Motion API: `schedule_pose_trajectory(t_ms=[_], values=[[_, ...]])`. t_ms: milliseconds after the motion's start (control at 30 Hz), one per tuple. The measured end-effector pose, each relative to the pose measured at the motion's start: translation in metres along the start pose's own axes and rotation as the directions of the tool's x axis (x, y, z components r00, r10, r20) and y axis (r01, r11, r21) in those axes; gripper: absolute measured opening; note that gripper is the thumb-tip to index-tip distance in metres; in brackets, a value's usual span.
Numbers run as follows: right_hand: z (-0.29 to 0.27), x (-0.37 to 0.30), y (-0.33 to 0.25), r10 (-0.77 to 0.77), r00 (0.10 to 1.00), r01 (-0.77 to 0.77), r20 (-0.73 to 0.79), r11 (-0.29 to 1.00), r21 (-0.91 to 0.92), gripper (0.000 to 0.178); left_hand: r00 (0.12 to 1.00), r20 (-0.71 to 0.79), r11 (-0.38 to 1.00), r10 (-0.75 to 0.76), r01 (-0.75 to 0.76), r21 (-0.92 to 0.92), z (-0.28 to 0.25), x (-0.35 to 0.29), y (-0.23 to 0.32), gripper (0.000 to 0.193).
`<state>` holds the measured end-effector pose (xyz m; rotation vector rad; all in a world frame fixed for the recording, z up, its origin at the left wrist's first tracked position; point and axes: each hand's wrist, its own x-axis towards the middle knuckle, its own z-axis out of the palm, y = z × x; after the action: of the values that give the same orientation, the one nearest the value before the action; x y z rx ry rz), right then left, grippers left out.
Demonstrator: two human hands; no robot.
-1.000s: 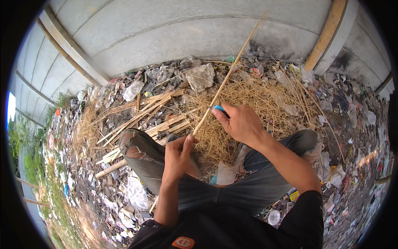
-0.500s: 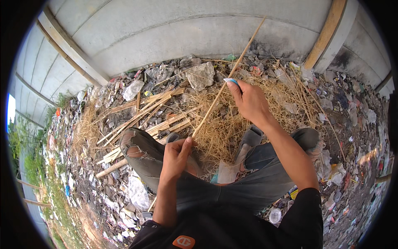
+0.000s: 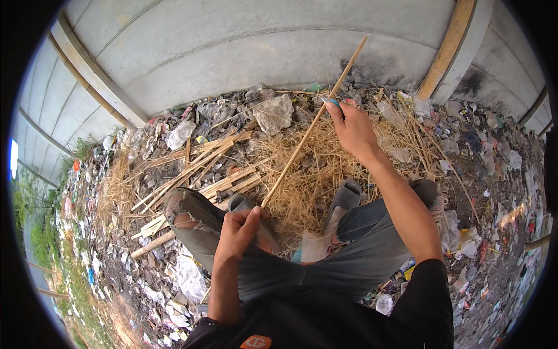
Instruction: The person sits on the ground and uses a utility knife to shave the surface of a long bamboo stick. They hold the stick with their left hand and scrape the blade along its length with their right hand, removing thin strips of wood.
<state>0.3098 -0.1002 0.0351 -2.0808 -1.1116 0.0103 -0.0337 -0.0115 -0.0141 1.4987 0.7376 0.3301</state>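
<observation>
A long, thin bamboo strip (image 3: 295, 155) slants from my lap up toward the wall, its far end in the air. My left hand (image 3: 237, 232) is closed round its near end, thumb along the top, above my left thigh. Farther up the strip, my right hand (image 3: 353, 131) grips a small blue knife (image 3: 329, 102), its pale tip against the strip. The fingers cover most of the knife. Below the strip, dry curled shavings (image 3: 308, 180) are heaped between my sandalled feet.
Split bamboo pieces (image 3: 200, 168) lie in a pile to the left, with a round pole (image 3: 152, 244) nearer me. A stone (image 3: 273, 115) sits beyond, before a grey concrete wall (image 3: 244, 58). Scattered litter (image 3: 192, 276) covers the ground around my bent knees.
The strip has shifted toward me and a little left with my left hand. My right hand and the knife have moved slightly farther along it toward its far end.
</observation>
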Motion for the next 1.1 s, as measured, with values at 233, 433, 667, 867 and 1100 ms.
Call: schedule_pose_trajectory(t_ms=[233, 433, 667, 867, 1100], values=[[0.058, -0.085, -0.048, -0.280, 0.946, 0.276, 0.164, 0.960, 0.044, 0.048, 0.996, 0.014, 0.980, -0.091, 0.092, -0.178, 0.003, 0.012, -0.002, 0.041], [0.025, -0.041, -0.041, -0.139, 0.979, 0.133, 0.148, 0.990, 0.054, 0.050, 0.996, 0.001, 0.980, -0.087, 0.086, -0.179, 0.010, 0.012, -0.003, 0.040], [0.047, -0.072, -0.056, -0.187, 0.953, 0.155, 0.236, 0.977, 0.146, 0.046, 0.996, -0.024, 0.980, -0.083, 0.077, -0.183, 0.009, 0.010, 0.005, 0.039], [0.066, -0.098, -0.064, -0.248, 0.913, 0.140, 0.325, 0.937, 0.321, 0.050, 0.994, -0.044, 0.970, -0.097, 0.084, -0.228, 0.019, 0.018, 0.009, 0.039], [0.053, -0.079, -0.051, -0.156, 0.771, -0.352, 0.618, 0.705, 0.616, 0.056, 0.992, -0.104, 0.987, 0.072, -0.086, -0.138, 0.022, 0.008, 0.015, 0.036]])
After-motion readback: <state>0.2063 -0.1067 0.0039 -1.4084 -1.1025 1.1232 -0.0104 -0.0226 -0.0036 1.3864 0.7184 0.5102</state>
